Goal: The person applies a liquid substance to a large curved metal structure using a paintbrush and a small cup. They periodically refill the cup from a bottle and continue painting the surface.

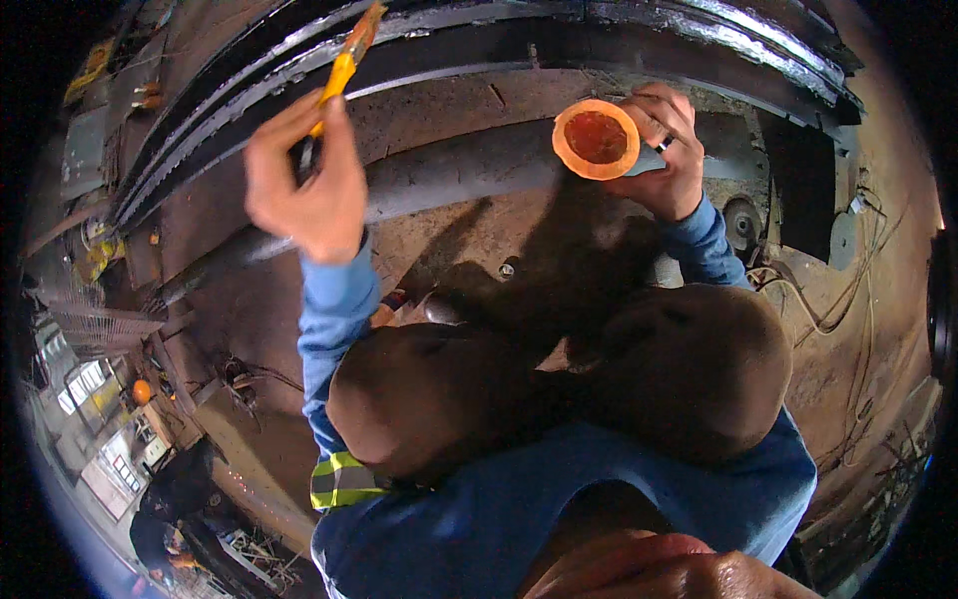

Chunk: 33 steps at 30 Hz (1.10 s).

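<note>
My left hand [307, 185] is closed round the yellow handle of a paintbrush [344, 68]. Its orange-stained bristles point up and away, over the long dark metal beams [459, 48]. To the right, my right hand [667, 150] grips a small round paint container [562, 150] by its side. Orange coats the rim, and reddish-orange paint [597, 137] shows inside. The container is held apart from the beams, on their near side. Part of its body is hidden by the rim and my fingers.
A grey pipe [459, 170] runs across the brown floor between my knees and the beams. Hoses or cables [828, 324] lie at the right, beside a round metal disc [843, 240]. Another person [180, 509] is at the lower left, near scattered scrap. A wire mesh [100, 329] stands at the left.
</note>
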Tool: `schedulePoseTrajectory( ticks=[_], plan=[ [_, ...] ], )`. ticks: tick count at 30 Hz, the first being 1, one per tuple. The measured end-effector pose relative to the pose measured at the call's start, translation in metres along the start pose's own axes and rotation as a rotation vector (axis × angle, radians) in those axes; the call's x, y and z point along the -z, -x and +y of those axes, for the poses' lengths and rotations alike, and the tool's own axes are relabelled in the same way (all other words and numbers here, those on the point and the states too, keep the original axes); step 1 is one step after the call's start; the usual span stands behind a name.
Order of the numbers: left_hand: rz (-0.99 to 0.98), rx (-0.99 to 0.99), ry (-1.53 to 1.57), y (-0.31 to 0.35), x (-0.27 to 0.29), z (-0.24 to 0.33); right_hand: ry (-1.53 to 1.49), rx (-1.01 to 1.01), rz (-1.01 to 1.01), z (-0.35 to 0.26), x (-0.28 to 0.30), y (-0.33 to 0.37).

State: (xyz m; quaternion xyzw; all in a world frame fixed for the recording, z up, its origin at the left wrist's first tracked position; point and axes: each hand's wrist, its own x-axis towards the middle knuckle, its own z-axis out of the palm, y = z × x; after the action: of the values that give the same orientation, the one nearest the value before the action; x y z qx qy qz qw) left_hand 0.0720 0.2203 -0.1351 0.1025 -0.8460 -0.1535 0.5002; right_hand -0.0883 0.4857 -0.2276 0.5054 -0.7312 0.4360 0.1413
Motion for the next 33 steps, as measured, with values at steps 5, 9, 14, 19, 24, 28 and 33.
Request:
schedulePoseTrajectory(
  ticks=[5,9,14,19,24,28,33],
  plan=[
    [-0.442,-0.017,0.807,-0.045,0.053,0.029,0.017,0.073,-0.044,0.011,0.007,-0.007],
    [-1.022,-0.276,0.723,-0.064,0.025,0.060,-0.019,0.089,-0.137,0.008,0.006,-0.012],
    [-1.040,-0.549,0.492,-0.039,-0.014,0.063,-0.049,0.091,-0.167,0.000,0.000,-0.018],
    [-1.099,-0.147,0.733,-0.030,-0.027,0.047,-0.080,0.055,-0.199,0.002,-0.010,-0.006],
    [-0.976,-0.063,0.565,-0.009,-0.022,0.043,-0.038,0.063,-0.215,0.003,-0.011,-0.012],
    [-1.003,0.074,0.726,0.001,-0.029,0.028,-0.040,0.086,-0.225,0.006,-0.021,0.000],
    [-0.953,0.451,0.821,0.013,-0.022,0.004,0.015,0.055,-0.260,-0.006,-0.018,-0.003]
  ],
)
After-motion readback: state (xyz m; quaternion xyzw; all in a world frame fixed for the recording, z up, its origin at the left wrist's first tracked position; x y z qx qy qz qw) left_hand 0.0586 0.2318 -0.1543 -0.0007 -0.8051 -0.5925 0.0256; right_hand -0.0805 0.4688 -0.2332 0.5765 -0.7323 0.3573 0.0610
